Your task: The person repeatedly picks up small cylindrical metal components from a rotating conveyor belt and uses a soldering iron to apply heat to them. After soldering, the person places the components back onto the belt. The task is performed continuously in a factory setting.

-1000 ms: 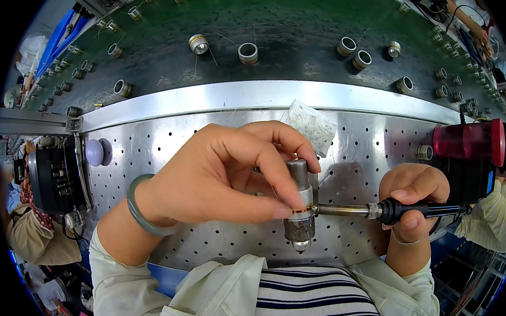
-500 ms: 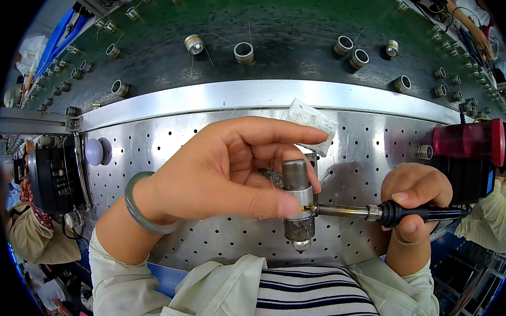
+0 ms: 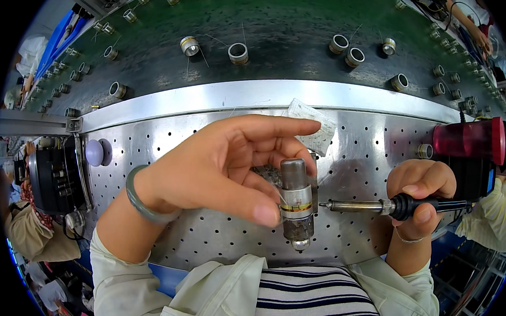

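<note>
In the middle, a metal ring with a yellowish band [image 3: 296, 203] sits around a dark, upright metal post [image 3: 294, 174]. My left hand [image 3: 225, 171] curves about the left side of the post, its index finger stretched out and its thumb apart from the other fingers. The thumb tip is just left of the ring; some fingertips are partly hidden behind the post. A soldering iron [image 3: 357, 207] is gripped in my right hand [image 3: 422, 191], fingers wrapped round its black handle. Its tip points left, a short gap from the ring.
Beyond a metal rail [image 3: 249, 93], a dark green conveyor belt [image 3: 291, 22] carries several metal rings with thin wires. A whitish pad [image 3: 315, 128] lies on the perforated metal worktop [image 3: 212, 247]. A red translucent container [image 3: 469, 143] and a loose ring [image 3: 424, 151] are on the right.
The soldering iron has drawn back to the right, off the ring. My left thumb has moved left, away from the ring. Rings on the belt have shifted slightly left.
</note>
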Available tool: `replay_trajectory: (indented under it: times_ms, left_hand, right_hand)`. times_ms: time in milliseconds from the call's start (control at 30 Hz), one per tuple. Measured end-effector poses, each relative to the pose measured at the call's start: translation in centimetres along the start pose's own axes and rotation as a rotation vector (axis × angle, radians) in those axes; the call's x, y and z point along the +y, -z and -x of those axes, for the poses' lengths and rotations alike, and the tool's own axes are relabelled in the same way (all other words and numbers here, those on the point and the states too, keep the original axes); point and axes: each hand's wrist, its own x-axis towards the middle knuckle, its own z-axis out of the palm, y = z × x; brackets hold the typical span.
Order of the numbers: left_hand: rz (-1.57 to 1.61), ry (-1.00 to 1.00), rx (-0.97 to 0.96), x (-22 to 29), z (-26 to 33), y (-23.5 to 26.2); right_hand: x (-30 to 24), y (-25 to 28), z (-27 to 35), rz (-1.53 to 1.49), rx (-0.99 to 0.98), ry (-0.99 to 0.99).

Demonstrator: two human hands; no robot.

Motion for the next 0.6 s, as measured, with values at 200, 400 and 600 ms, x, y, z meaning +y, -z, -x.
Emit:
replay_trajectory:
  times_ms: [200,400,600]
  left_hand:
    - [-0.051,0.053,0.01,-0.14,-0.05,0.32]
    - [-0.09,0.064,0.103,-0.42,-0.04,-0.38]
    - [-0.087,0.051,0.106,-0.7,-0.15,-0.43]
  right_hand:
    - [-0.1,0.02,0.18,-0.036,0.011,-0.036]
    - [-0.25,-0.52,0.19,-0.011,0.039,-0.072]
    - [-0.37,-0.41,0.28,0.023,0.07,-0.099]
